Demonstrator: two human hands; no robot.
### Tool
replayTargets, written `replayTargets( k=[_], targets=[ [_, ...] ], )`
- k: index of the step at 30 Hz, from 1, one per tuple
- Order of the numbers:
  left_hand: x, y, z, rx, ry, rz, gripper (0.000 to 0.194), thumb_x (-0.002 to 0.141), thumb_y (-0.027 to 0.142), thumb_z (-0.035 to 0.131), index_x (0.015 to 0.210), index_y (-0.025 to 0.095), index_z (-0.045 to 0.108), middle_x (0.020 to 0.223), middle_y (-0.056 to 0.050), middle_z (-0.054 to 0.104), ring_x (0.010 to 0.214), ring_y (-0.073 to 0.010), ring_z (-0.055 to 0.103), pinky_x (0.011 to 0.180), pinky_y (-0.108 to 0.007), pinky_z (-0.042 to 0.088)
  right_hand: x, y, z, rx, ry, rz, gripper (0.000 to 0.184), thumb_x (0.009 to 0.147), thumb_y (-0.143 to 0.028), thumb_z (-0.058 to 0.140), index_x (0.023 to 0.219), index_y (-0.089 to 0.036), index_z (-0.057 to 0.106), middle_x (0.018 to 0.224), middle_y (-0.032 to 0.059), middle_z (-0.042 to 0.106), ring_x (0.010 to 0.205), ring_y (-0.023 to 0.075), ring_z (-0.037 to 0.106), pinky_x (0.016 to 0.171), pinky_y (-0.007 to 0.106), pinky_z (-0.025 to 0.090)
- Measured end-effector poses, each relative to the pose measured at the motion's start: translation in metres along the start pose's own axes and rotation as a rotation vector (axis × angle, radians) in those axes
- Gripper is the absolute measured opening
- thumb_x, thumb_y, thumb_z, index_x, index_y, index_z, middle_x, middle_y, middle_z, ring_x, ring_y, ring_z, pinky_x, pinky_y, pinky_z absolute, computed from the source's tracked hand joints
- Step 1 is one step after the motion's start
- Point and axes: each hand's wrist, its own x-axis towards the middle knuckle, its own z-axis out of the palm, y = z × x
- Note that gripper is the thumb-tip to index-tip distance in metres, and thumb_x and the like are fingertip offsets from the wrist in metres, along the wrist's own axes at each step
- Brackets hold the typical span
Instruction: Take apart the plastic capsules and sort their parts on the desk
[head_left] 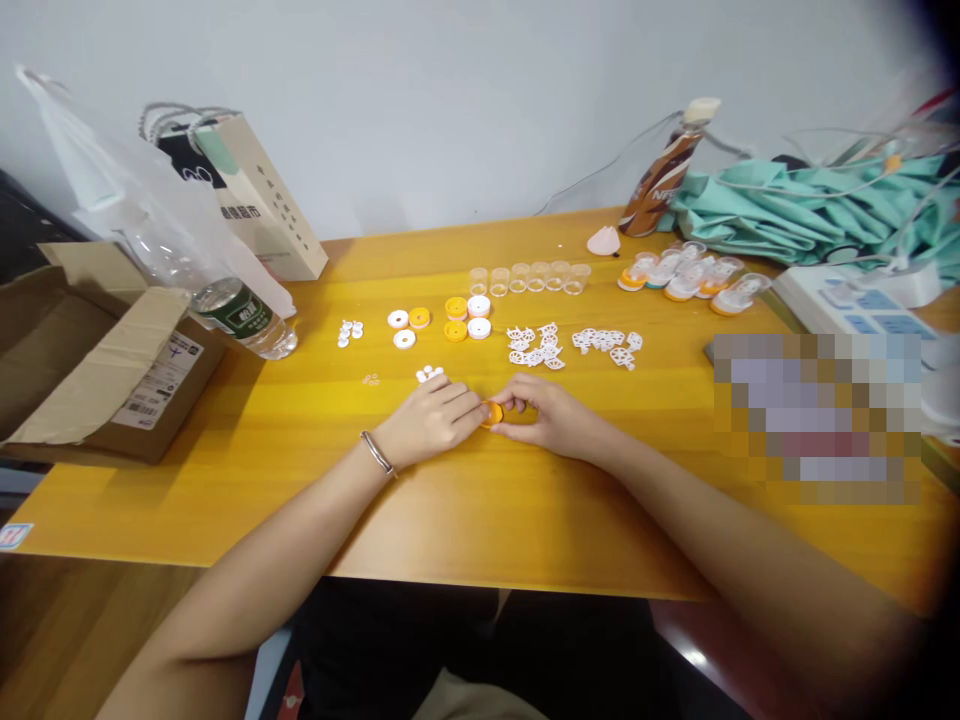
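Between my two hands, just above the wooden table [450, 520], is a small round orange plastic piece [493, 414]. The fingers of my left hand [435, 420] are closed on its left side, and they hide part of it. From the right, my right hand [544, 415] pinches the same piece between thumb and fingers. Small white round parts [430, 374] lie right behind my left hand. Farther back are orange discs [455, 330] and white discs [478, 328] with centre holes. White openwork pieces [535, 345] lie in a cluster behind my right hand.
Clear plastic cups [529, 279] stand in a row at the back. Capsule-like assembled pieces [686, 270] lie at the back right, near a brown bottle [660, 180] and teal fabric [810, 215]. An open cardboard box [97, 350] and a water bottle [244, 315] are on the left.
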Motion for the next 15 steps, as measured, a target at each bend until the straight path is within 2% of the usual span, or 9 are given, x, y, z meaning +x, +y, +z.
replayTargets(
  k=[8, 15],
  targets=[
    [-0.0022, -0.0006, 0.0083, -0.045, 0.049, -0.024, 0.013, 0.091, 0.019, 0.041, 0.092, 0.015, 0.054, 0.077, -0.003, 0.061, 0.066, -0.0119, 0.051, 0.061, -0.028, 0.032, -0.0004, 0.0008, 0.0004, 0.007, -0.017, 0.019, 0.014, 0.073, -0.026, 0.063, 0.082, -0.017, 0.06, 0.071, 0.0007, 0.051, 0.066, 0.0118, 0.048, 0.061, 0.024, 0.042],
    [-0.0014, -0.0017, 0.0057, -0.032, 0.016, -0.022, 0.016, 0.091, 0.019, 0.039, 0.091, 0.016, 0.054, 0.077, -0.003, 0.062, 0.068, -0.0122, 0.051, 0.063, -0.028, 0.033, 0.0004, 0.0001, 0.0008, 0.003, 0.0, 0.026, 0.013, 0.072, -0.027, 0.063, 0.08, -0.018, 0.06, 0.069, 0.0002, 0.051, 0.065, 0.012, 0.048, 0.059, 0.024, 0.041]
  ],
)
